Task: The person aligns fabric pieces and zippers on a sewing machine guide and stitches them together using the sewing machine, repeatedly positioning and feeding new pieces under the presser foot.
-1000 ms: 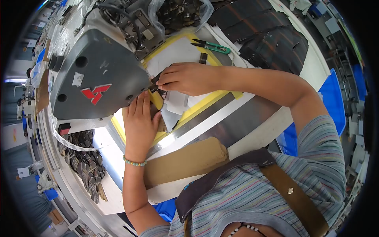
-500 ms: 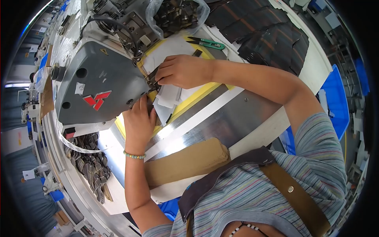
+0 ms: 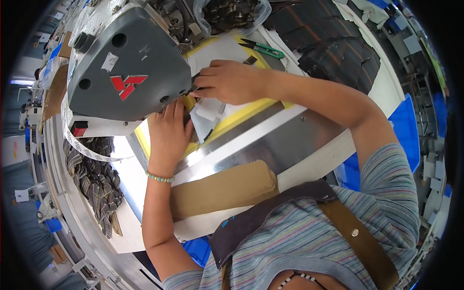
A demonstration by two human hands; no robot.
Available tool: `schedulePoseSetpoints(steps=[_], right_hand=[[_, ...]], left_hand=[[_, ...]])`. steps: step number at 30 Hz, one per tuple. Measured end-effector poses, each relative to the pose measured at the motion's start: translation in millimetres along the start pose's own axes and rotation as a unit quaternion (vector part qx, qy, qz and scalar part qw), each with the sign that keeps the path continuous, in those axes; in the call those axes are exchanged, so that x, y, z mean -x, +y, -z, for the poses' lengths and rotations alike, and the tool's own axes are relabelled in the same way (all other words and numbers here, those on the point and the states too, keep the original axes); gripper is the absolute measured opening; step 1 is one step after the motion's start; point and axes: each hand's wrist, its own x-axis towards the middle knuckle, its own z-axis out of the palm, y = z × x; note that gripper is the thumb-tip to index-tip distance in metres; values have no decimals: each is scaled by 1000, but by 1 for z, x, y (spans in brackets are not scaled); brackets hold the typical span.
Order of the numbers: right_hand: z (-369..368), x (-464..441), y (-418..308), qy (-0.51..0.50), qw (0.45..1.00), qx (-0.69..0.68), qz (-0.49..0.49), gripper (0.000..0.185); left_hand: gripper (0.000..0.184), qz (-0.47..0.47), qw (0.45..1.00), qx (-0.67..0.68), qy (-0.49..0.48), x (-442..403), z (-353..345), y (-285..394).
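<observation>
The grey sewing machine head point(image 3: 130, 67) with a red emblem stands at upper left. My left hand point(image 3: 167, 133) lies at its lower edge, fingers stretched forward and thumb apart; the fingertips are partly hidden by the machine. My right hand point(image 3: 232, 82) is close to the needle area, its fingers curled and pinched on a small dark piece of fabric point(image 3: 194, 79), mostly hidden. Between the hands, a white and pale grey plate point(image 3: 203, 124) lies on the yellow-edged work surface point(image 3: 228, 124).
Green-handled thread snips point(image 3: 263, 49) lie beyond my right hand. A clear bag of dark pieces point(image 3: 232, 17) and dark striped cloth point(image 3: 333, 46) are at the back. Bundled striped strips point(image 3: 99, 186) hang at left. A brown padded block point(image 3: 224, 190) rests near my body. A blue bin point(image 3: 405, 128) stands at right.
The camera view has shifted, so the machine head appears lower and larger. Both hands stay by the needle area; my right hand's fingers have moved slightly.
</observation>
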Motion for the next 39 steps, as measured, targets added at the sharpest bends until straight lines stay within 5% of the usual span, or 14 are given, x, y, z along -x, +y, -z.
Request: schedulePoseSetpoints(steps=[4,10,13,18,22,26,33,39], right_hand=[[11,6,-18,-41,993,40,-104,33],[10,5,-10,-45,996,7,-70,34],[9,4,-12,-48,994,17,-94,37],[9,6,-14,-65,991,21,-114,41],[11,5,-15,-65,991,16,-115,42],[8,7,-14,-59,992,29,-108,46],[9,7,-9,-50,993,21,-103,50],[12,4,-11,-29,995,26,-86,47]], left_hand=[[70,-28,998,-40,39,17,-8,4],[74,14,999,45,9,21,3,8],[61,-31,999,-23,-6,31,25,14],[43,-82,977,197,-2,60,95,33],[28,-153,877,428,153,72,141,50],[16,-191,680,657,265,67,133,96],[17,-271,569,771,86,55,109,172],[18,-316,493,810,27,47,97,213]])
